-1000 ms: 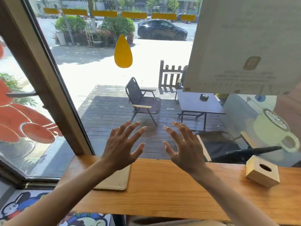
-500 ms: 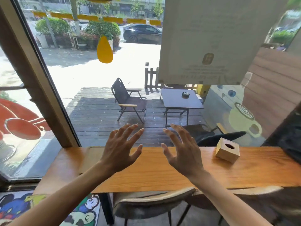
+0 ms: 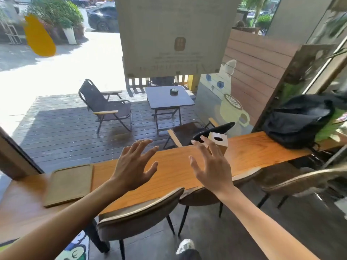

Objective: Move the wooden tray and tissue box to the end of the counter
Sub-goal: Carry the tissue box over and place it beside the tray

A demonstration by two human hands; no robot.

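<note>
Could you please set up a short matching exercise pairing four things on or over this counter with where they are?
Things:
1. tray
2. tissue box
3. black bag
4. left hand

Places:
A. right end of the counter
B. in the air over the counter's middle, open, holding nothing
C. left part of the counter
D. just beyond the right hand fingertips

Pairs: 1-C, 2-D, 3-A, 4-B

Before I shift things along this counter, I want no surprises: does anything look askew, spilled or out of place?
No spills or damage. The tissue box sits turned at an angle to the counter edge, and a black backpack occupies the right end.
</note>
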